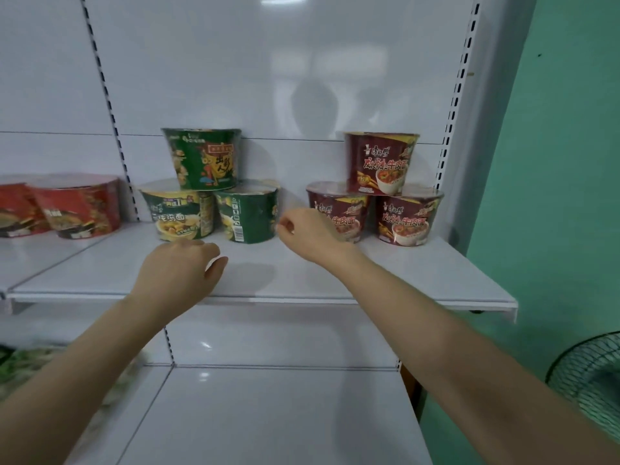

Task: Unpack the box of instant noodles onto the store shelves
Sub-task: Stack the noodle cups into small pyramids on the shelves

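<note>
Green bowls [201, 159]: pyramid of three, centre of frame, on the shelf [436, 280].
Maroon bowls [379, 162]: matching pyramid, centre right.
Left hand [181, 266]: loosely curled, empty, below the green stack.
Right hand [305, 233]: loosely curled, empty, between the stacks.
Box: out of view.
Advice: seat each top bowl squarely across both lids.

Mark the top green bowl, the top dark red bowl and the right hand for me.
Top green bowl [204, 159]: head view, middle of its printed side wall.
Top dark red bowl [380, 162]: head view, middle of its labelled side wall.
Right hand [307, 231]: head view, back of the hand.
</note>
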Motion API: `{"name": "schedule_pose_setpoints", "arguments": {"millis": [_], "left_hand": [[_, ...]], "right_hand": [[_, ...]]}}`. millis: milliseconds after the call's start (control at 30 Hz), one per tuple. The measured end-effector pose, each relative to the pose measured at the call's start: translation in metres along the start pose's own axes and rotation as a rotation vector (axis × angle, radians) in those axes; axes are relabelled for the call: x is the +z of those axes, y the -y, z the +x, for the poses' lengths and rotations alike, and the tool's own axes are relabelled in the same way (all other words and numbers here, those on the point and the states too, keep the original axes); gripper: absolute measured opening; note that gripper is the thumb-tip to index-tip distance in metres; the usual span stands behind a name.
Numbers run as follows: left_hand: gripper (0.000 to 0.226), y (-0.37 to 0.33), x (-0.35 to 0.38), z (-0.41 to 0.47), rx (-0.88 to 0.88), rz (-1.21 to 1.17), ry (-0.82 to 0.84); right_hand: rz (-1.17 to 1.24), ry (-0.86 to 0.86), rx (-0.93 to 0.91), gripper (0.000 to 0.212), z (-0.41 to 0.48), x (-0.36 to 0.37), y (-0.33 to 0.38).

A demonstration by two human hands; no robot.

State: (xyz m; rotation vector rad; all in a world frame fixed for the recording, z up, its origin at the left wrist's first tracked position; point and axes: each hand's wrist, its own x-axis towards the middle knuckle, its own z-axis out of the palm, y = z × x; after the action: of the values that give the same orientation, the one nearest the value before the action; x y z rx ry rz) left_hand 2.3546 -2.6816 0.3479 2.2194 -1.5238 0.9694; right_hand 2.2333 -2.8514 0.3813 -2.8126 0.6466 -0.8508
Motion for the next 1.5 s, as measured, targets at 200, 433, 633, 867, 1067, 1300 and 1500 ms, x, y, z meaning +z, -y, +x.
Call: {"name": "schedule_pose_setpoints", "arguments": {"millis": [200,433,633,867,1067,1300,1500], "left_hand": [[0.027,0.064,0.005,0.008,0.078,-0.039,-0.011],[0.024,0.121,0.017,0.017,0.108,-0.105,0.024],[0.032,0.152,0.035,0.044,0.068,-0.078,-0.001],[0.034,0.177,0.052,0.078,-0.065,-0.101,-0.023],[0.035,0.194,0.06,0.091,0.018,-0.143,-0.079],[0.023,0.207,0.07,0.097,0.164,-0.193,-0.049],[0.016,0.209,0.066,0.102,0.245,-0.218,-0.036]], "right_hand": [[0.038,-0.034,0.097,0.025,0.027,0.03,0.041],[-0.023,-0.117,0.232,0.024,0.044,0.046,0.056],[-0.019,-0.245,0.241,0.023,0.073,0.034,0.057],[-0.021,-0.33,0.187,0.031,0.123,0.025,0.041],[0.087,-0.37,-0.047,0.039,0.156,0.022,0.058],[0.248,-0.376,-0.047,0.047,0.17,0.026,0.061],[0.087,-0.401,-0.113,0.03,0.173,0.03,0.061]]}}
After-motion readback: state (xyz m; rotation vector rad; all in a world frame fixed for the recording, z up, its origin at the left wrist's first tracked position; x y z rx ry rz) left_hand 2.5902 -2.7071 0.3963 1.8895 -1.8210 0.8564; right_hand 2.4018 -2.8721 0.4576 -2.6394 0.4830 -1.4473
